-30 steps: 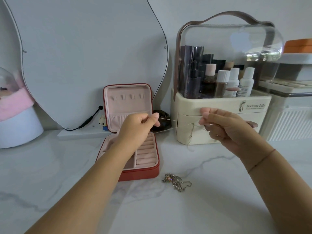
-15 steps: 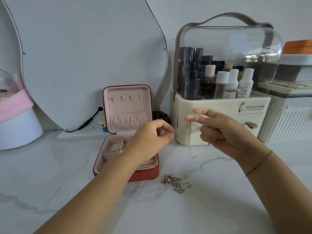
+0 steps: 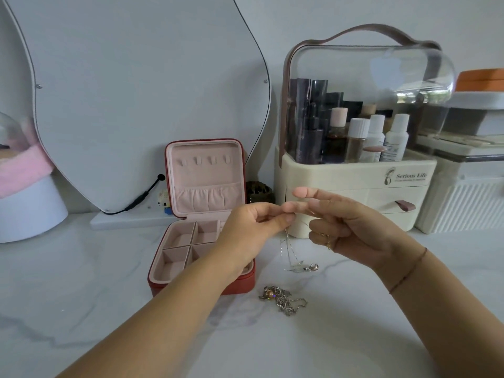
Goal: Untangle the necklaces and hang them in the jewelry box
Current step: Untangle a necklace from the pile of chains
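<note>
At frame centre, the left hand [image 3: 253, 227] and right hand [image 3: 351, 230] meet fingertip to fingertip, both pinching one thin silver necklace [image 3: 289, 255] whose pendant end rests on the marble counter [image 3: 81, 296]. The jewelry box [image 3: 203, 214] stands open at centre left, its lid hooks bare. A tangled necklace pile [image 3: 282, 298] remains at lower centre; no necklace hangs yet.

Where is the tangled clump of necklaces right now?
The tangled clump lies on the marble counter, lower centre of the head view, just right of the red jewelry box's front corner, below both hands.
</note>
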The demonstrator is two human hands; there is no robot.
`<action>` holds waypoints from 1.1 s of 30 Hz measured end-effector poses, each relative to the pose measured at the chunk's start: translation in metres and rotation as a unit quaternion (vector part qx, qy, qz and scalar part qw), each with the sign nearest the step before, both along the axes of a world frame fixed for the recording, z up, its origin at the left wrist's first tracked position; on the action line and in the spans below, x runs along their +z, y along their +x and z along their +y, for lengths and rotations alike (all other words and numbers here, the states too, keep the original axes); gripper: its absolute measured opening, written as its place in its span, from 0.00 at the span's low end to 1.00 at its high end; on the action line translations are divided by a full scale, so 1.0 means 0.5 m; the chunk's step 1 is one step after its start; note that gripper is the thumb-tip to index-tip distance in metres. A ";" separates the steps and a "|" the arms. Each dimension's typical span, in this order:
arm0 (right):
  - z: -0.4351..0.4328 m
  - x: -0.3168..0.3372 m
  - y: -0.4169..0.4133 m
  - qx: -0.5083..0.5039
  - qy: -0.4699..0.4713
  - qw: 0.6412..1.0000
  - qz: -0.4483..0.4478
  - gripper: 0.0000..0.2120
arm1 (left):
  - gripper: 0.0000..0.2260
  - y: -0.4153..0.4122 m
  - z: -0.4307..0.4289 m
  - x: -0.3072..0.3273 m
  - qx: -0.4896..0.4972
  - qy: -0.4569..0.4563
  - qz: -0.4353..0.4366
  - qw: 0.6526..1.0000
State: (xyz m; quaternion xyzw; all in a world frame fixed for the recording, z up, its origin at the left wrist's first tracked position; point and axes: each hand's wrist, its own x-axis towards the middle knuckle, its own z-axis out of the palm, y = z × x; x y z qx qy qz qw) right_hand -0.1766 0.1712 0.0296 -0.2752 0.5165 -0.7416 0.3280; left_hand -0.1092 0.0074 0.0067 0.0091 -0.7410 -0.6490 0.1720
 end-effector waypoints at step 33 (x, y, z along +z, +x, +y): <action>-0.035 -0.025 0.009 -0.305 0.186 0.811 0.463 0.06 | 0.02 -0.006 0.000 -0.007 0.025 0.044 0.031 0.998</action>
